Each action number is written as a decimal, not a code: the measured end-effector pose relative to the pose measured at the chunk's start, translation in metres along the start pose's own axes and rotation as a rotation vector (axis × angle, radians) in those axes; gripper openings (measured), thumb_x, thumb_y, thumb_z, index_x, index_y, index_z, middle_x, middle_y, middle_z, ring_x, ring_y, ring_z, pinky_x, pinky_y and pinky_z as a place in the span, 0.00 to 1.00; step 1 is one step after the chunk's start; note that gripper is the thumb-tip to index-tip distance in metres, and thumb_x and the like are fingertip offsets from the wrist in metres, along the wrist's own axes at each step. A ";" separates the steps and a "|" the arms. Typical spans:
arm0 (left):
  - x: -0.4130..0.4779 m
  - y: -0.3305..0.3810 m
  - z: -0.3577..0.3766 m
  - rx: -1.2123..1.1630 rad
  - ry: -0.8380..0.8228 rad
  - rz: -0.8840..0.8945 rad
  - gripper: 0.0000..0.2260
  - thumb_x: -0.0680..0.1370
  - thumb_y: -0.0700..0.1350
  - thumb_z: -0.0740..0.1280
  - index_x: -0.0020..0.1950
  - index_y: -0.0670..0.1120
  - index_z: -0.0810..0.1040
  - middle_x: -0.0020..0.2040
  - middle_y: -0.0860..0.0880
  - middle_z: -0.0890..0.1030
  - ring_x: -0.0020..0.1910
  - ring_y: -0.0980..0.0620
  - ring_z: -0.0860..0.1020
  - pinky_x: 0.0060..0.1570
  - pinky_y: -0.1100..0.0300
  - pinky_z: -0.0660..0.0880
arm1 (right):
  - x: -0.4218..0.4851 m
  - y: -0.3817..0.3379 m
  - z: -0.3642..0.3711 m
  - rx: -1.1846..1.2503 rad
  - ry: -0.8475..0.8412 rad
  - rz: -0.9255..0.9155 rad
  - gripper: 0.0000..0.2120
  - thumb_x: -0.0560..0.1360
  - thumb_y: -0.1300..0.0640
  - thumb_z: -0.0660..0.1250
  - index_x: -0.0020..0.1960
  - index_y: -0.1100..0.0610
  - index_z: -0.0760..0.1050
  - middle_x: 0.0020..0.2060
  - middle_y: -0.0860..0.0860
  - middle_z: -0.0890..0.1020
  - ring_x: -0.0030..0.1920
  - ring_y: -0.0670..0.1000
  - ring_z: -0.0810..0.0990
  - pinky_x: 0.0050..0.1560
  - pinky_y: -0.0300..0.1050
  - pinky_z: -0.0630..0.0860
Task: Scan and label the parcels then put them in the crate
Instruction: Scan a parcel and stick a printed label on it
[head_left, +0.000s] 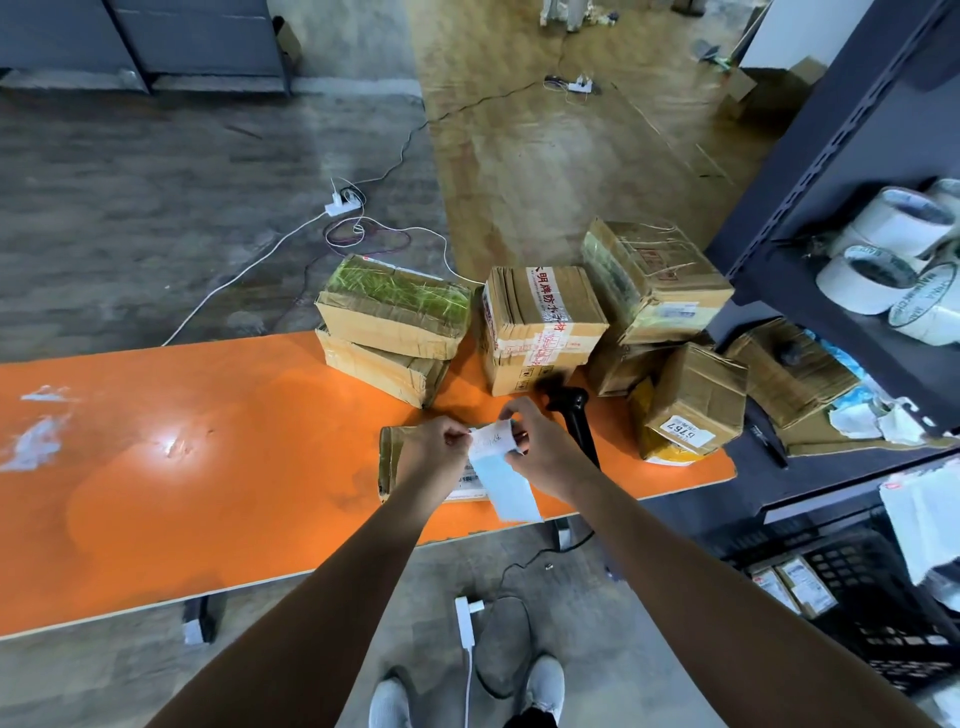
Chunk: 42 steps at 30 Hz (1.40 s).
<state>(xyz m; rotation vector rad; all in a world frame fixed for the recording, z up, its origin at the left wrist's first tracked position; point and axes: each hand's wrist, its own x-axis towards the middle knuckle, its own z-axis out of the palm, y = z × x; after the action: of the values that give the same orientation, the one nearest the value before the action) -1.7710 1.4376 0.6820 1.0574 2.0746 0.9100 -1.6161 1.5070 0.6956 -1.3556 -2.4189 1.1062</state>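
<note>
Together, left hand (434, 452) and right hand (543, 447) pinch one paper label (501, 480).

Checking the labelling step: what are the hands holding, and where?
A white label, pinched at its top end: left hand on its left edge, right hand on its right. The blue backing hangs free.

**Readable print on the parcels**

A white sticker (687, 432) on the small carton (698, 392) at the right reads "6767". Tape (548, 301) across the middle carton (511, 312) bears red characters, "明牌防水" among them. Marks on the paper label (491, 441) and print on the tape rolls (883, 244) are too blurred to read.
</note>
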 end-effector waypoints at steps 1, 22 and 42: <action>0.000 0.001 0.002 -0.021 0.006 -0.011 0.02 0.77 0.44 0.68 0.47 0.49 0.81 0.40 0.57 0.77 0.38 0.60 0.75 0.37 0.64 0.70 | 0.001 0.000 -0.001 -0.036 0.009 -0.001 0.23 0.74 0.65 0.68 0.61 0.47 0.65 0.47 0.60 0.80 0.45 0.58 0.81 0.46 0.58 0.79; 0.014 0.002 0.024 -0.205 -0.094 -0.360 0.08 0.73 0.32 0.61 0.42 0.43 0.75 0.40 0.44 0.72 0.40 0.49 0.69 0.41 0.57 0.65 | 0.030 0.067 0.006 -0.312 0.091 0.029 0.17 0.74 0.71 0.62 0.60 0.57 0.69 0.55 0.55 0.78 0.54 0.57 0.77 0.48 0.48 0.73; 0.014 0.000 -0.022 -0.201 -0.179 -0.324 0.06 0.76 0.33 0.64 0.42 0.39 0.79 0.42 0.41 0.79 0.43 0.45 0.76 0.40 0.57 0.75 | 0.028 0.017 0.028 0.171 0.036 0.076 0.10 0.79 0.53 0.66 0.56 0.58 0.78 0.46 0.46 0.80 0.47 0.44 0.77 0.43 0.33 0.70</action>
<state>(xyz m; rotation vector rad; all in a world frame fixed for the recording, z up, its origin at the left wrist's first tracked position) -1.7949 1.4435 0.6908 0.6481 1.8887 0.8075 -1.6337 1.5201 0.6581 -1.4086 -2.2069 1.2630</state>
